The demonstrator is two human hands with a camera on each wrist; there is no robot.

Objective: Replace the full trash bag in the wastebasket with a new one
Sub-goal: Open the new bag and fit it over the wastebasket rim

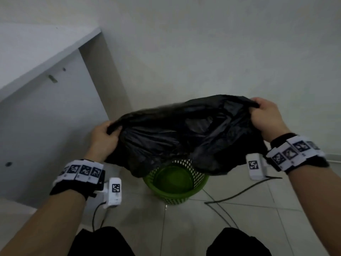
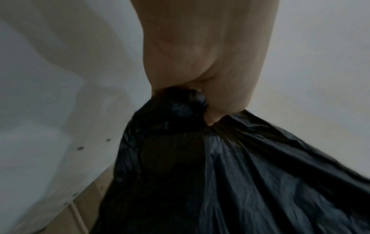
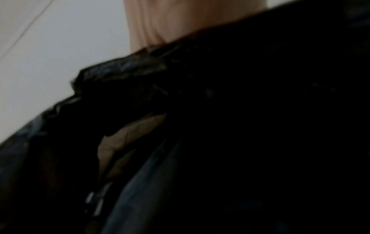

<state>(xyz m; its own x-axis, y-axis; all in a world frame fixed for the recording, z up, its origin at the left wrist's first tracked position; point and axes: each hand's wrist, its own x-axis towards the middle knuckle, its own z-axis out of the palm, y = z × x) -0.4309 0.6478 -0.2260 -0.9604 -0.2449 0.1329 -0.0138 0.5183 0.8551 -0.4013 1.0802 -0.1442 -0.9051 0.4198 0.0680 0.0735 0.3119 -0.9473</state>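
Overhead, in the head view, a black trash bag (image 1: 184, 137) is held stretched across the middle of the frame, its long axis running from lower left to upper right. Its left end is gripped by the left hand (image 1: 103, 137), fingers curled round a gathered bunch of plastic; its right end is pinched in the right hand (image 1: 265, 115), which sits higher in the frame. A green perforated wastebasket (image 1: 175, 183) stands directly below the sagging belly of the bag, its inside bare of any liner. The coming move is judged to turn on this: the basket lies straight under the bag's middle, about evenly between the two grips, with the left hand somewhat lower and so nearer its rim. Whether this bag is the new one cannot be told for certain, though it hangs limp and light. A pale tiled floor (image 1: 184, 228) carries the basket, with a dark cable (image 1: 239, 194) beside it, a white panel at the left and a plain wall behind.

From the left wrist, the left hand (image 2: 200, 63) is seen clenched on a twisted knot of the bag (image 2: 230, 174).

From the right wrist, mostly dark bag (image 3: 240, 126) fills the frame; the grip cannot be made out there.
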